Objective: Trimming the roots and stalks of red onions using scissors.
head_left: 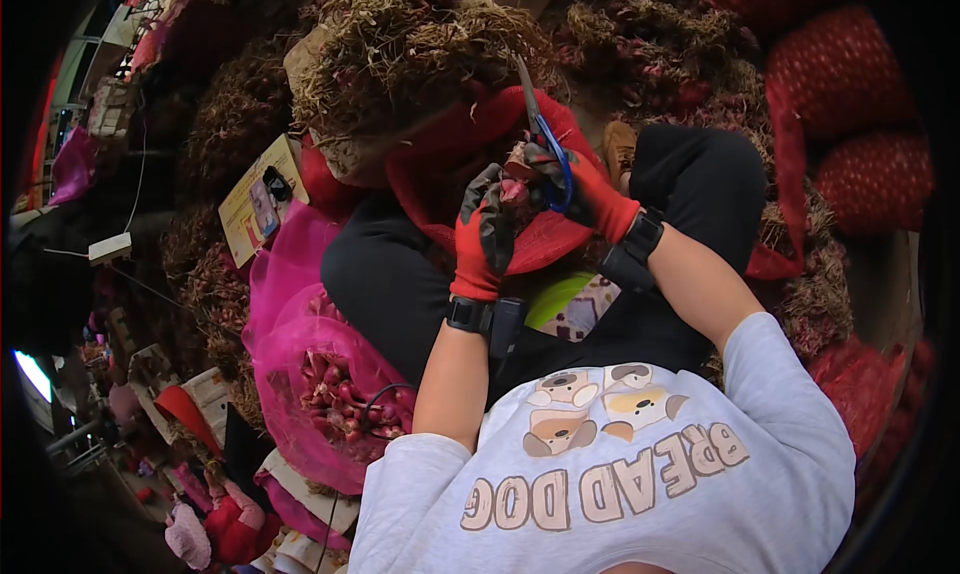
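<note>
My left hand (483, 232), in a red glove with a dark palm, has its fingers closed around a small cluster of shallots (514, 192). Gloved the same way, my right hand (596, 194) grips a pair of scissors (541, 126) by its blue handles. The blades point up and away from me, and they look slightly apart. Both hands meet over an open red mesh sack (425, 164) between my crossed legs. The right fingers are close beside the shallots; whether they touch them I cannot tell.
Dried shallot stalks (410, 59) are heaped just beyond the sack. To my left lies a pink mesh bag (285, 369) of loose shallots, below a yellow card (245, 209). Full red mesh sacks (840, 69) are stacked at the far right. People (235, 524) sit at lower left.
</note>
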`<state>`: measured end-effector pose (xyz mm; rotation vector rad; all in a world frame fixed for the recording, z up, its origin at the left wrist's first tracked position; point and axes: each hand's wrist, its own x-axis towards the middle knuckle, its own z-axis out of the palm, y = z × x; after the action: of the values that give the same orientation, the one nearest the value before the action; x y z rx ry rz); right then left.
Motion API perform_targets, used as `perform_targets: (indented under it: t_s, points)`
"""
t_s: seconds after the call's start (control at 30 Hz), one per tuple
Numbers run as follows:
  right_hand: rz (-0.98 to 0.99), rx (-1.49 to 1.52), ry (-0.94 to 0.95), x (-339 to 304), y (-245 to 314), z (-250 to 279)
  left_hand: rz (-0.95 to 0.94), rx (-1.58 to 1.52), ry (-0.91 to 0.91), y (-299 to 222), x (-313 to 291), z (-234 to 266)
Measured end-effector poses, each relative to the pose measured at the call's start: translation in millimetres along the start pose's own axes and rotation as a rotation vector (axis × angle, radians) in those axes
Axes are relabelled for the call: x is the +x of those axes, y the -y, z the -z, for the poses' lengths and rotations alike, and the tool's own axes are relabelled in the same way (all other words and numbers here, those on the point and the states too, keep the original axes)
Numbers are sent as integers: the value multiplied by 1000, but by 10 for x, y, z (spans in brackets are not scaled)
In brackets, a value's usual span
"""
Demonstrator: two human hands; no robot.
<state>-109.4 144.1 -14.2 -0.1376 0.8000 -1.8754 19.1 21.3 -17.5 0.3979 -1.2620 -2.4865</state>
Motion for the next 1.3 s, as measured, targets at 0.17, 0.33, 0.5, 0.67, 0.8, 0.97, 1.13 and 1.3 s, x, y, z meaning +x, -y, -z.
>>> perform_targets:
  t_s: [0.17,0.33,0.5,0.67,0.8,0.97,1.13,1.3]
  points:
    - [36,-329,-55,-7,109,-220,64,-160,67,-113,-40,-165]
    - [38,-350,-45,-35,208,-226,-81,260,37,-164,3,-166]
    - [9,-148,-70,-20,145,-48,-28,246,9,-89,2,-78]
    - [99,-470,-86,20,144,-44,-61,496,31,-137,24,-246]
    - [146,-682,-130,14,92,-97,190,222,119,87,47,34]
    - [-19,-573,-221,-32,144,-112,116,208,-112,38,5,-126]
    - [18,-669,-99,25,35,-108,156,346,-121,-68,-45,-172]
    - [-10,-582,-195,57,-49,-114,166,217,-104,42,-8,-50]
